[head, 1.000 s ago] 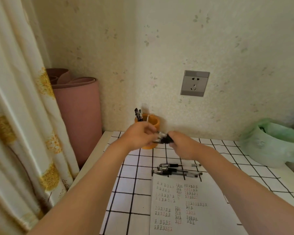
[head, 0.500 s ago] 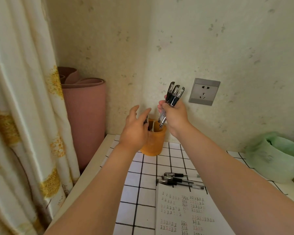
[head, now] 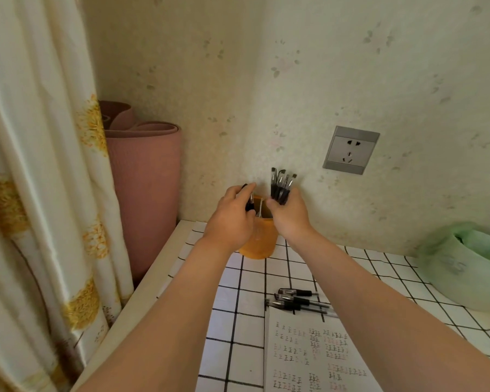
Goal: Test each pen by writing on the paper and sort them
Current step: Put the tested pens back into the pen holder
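One grid-patterned surface (head: 238, 321) is carrying everything. One sheet of paper (head: 303, 352), filled with rows of small black and red marks, is lying at its near side. One orange cup (head: 259, 241) is standing by the wall, partly behind both hands. The right grip (head: 290, 215) is clutching four black-capped pens (head: 280, 185), caps up, over the cup. The left grip (head: 229, 219) is pinching one dark pen (head: 250, 200) at the cup's rim. Three loose pens (head: 297, 300) are lying side by side at the paper's far edge.

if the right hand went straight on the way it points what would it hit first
Likely the wall, pens in the right hand touching first; orange cup sits left of that line. Depth unclear.
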The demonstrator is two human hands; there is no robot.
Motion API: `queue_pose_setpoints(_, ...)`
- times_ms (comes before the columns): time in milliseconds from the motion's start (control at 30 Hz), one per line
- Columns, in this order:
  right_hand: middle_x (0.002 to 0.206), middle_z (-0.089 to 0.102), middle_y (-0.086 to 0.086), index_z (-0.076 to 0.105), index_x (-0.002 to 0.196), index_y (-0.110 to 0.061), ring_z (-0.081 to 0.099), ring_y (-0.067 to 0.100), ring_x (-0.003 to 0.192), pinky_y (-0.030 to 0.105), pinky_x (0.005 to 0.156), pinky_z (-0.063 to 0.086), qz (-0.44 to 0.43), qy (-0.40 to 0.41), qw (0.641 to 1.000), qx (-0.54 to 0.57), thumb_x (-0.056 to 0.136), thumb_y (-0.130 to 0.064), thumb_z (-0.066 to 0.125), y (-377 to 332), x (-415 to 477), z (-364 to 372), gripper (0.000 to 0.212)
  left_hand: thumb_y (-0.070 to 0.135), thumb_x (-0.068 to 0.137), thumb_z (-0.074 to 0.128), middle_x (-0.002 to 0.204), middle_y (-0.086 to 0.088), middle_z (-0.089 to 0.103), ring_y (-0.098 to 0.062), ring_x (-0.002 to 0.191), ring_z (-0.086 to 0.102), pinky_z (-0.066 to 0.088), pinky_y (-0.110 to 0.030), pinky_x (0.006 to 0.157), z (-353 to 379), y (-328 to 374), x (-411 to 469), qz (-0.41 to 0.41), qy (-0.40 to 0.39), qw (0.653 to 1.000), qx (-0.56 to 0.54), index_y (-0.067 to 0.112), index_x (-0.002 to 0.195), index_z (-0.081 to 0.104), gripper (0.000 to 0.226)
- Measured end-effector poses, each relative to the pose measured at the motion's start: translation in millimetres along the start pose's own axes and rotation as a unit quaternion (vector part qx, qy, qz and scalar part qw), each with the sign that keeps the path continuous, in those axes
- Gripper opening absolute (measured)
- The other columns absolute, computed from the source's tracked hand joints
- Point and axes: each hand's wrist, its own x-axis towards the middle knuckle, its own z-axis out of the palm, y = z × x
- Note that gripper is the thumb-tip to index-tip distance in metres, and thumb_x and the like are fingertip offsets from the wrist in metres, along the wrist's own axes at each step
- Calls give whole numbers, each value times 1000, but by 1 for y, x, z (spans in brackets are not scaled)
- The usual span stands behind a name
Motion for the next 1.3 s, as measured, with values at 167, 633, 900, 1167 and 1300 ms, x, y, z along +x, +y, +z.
queue_pose_setpoints(167, 132, 58, 8, 24, 142, -36, 60, 28, 117, 51, 99, 50, 12, -36, 999, -32, 71, -43, 70, 12, 3, -7, 85, 17, 98, 51, 151, 5, 32, -15, 133, 39, 43, -31, 101, -1, 4, 1, 5, -3, 1000, 10, 28, 153, 26, 61)
queue_pose_setpoints(633, 126, 55, -10, 52, 129, -35, 54, 12, 117, 39, 101, 47, -216, -155, 945, -189, 78, -34, 70, -9, -10, -24, 54, 12, 97, 52, 131, 0, 54, -17, 113, 54, 45, -27, 88, -8, 7, 5, -25, 26, 999, 17, 30, 141, 47, 48)
queue_pose_setpoints(900, 120, 66, 3, 62, 126, -15, 61, 19, 109, 31, 92, 50, -165, -24, 972, -166, 96, -28, 62, 1, 18, -22, 33, 17, 99, 52, 134, -1, 49, -18, 116, 53, 50, -32, 88, -7, 8, 2, -30, 21, 999, 39, 28, 146, 40, 50)
queue_pose_setpoints(1167, 134, 60, 5, 47, 142, -18, 59, 25, 119, 38, 100, 48, -157, -84, 960, -214, 93, -18, 63, 5, 17, -23, 51, 18, 95, 57, 148, 3, 31, -19, 128, 44, 50, -41, 96, -2, 12, 2, -10, 7, 1000, 14, 26, 152, 27, 65)
queue_pose_setpoints(1300, 151, 44, 7, 12, 158, -24, 52, 26, 129, 35, 105, 44, -124, -117, 971, -169, 95, -18, 63, 3, 3, -37, 81, 19, 91, 61, 156, 2, 11, -19, 137, 30, 48, -38, 97, -4, 20, -6, -8, 31, 999, 38, 26, 151, 25, 70)
